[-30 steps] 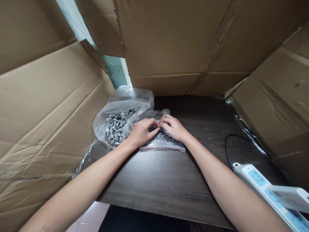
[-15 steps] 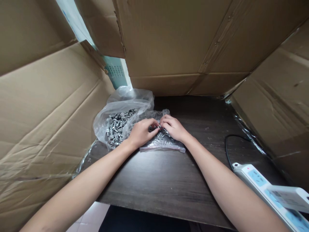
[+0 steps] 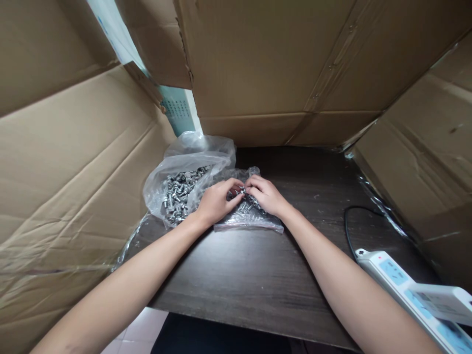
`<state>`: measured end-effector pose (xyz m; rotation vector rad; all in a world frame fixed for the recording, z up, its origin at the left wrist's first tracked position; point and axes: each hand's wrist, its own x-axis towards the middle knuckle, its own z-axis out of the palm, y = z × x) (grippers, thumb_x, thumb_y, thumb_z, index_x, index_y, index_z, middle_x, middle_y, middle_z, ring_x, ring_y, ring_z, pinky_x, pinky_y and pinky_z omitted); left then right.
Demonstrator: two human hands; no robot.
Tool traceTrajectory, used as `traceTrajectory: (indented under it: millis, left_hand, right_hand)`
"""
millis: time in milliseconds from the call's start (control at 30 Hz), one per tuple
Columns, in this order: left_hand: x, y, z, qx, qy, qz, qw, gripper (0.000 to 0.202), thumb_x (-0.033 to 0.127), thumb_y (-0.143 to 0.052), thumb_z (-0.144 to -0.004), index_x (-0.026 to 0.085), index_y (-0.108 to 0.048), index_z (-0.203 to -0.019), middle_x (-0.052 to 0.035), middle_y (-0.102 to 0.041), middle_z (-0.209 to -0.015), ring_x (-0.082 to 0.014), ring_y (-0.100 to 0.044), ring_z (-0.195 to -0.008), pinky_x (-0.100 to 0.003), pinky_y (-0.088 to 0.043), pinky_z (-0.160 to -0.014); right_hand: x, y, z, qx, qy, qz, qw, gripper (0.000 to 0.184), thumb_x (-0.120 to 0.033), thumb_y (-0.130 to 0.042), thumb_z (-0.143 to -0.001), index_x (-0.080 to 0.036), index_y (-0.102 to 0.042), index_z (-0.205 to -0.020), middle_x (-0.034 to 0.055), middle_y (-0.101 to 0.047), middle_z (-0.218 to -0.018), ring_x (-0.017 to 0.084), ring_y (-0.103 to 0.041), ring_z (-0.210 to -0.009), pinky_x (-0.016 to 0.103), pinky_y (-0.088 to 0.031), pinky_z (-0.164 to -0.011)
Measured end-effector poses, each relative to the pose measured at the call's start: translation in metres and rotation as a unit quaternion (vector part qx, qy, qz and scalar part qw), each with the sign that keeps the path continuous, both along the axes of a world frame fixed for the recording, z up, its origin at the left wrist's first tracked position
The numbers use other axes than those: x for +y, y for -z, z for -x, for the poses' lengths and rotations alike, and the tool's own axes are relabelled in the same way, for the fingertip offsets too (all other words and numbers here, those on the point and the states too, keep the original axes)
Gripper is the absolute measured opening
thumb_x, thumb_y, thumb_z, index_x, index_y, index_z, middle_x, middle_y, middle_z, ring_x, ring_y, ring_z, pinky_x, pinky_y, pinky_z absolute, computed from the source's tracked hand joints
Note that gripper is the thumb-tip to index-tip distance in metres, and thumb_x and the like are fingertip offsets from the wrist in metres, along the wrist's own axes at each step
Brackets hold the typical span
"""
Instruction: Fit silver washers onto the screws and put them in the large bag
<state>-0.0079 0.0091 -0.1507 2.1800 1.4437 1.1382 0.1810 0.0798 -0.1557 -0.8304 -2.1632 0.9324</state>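
My left hand [image 3: 216, 201] and my right hand [image 3: 266, 195] meet fingertip to fingertip over a small clear zip bag [image 3: 248, 220] that lies flat on the dark wooden table [image 3: 258, 280]. Both hands are closed in a pinch on a small metal bolt [image 3: 242, 191] between them. The zip bag holds several metal bolts. To the left, touching my left hand, a larger open clear plastic bag [image 3: 184, 189] holds a heap of the same silver bolts.
Cardboard sheets wall in the table on the left [image 3: 73, 172], back [image 3: 280, 69] and right [image 3: 424, 147]. A white power strip [image 3: 405, 290] with a black cable [image 3: 348, 221] lies at the front right. A white device [image 3: 442, 302] rests on the strip.
The fingertips of both hands have shifted slightly around the bolt. Nothing else has moved.
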Motion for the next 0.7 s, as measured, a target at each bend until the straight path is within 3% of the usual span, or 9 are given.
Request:
traceTrajectory:
  millis: [300,533,700]
  left_hand:
    - [-0.0002,-0.0015,-0.0005,0.004,0.004,0.008,1.000,0.022,0.019,-0.071,-0.090,0.021,-0.065,-0.111,-0.0009,-0.075,-0.095,-0.0187,-0.071,-0.088,-0.031,-0.054,-0.081]
    - [0.0002,-0.0011,-0.0011,0.011,-0.001,-0.005,1.000,0.018,0.020,-0.068,-0.092,0.022,-0.067,-0.110,-0.0017,-0.076,-0.098,-0.0188,-0.071,-0.089,-0.030,-0.054,-0.080]
    - [0.0003,-0.0004,-0.0006,0.019,-0.002,0.001,1.000,0.021,0.022,-0.069,-0.091,0.022,-0.066,-0.112,-0.0021,-0.075,-0.098,-0.0197,-0.071,-0.089,-0.031,-0.055,-0.081]
  right_hand:
    - [-0.0003,0.0001,0.0016,-0.011,-0.006,-0.004,1.000,0.032,-0.028,-0.047,-0.097,-0.018,-0.058,-0.069,0.0042,-0.058,-0.086,0.018,-0.058,-0.083,0.032,-0.040,-0.079]
    - [0.0004,-0.0008,0.0007,-0.001,0.000,0.008,1.000,0.016,-0.022,-0.052,-0.091,-0.019,-0.062,-0.079,0.0027,-0.060,-0.087,0.019,-0.058,-0.086,0.032,-0.040,-0.080]
    - [0.0010,0.0006,0.0009,-0.003,-0.007,0.004,1.000,0.025,-0.022,-0.050,-0.093,-0.018,-0.061,-0.071,0.0039,-0.060,-0.089,0.018,-0.059,-0.086,0.032,-0.041,-0.082]
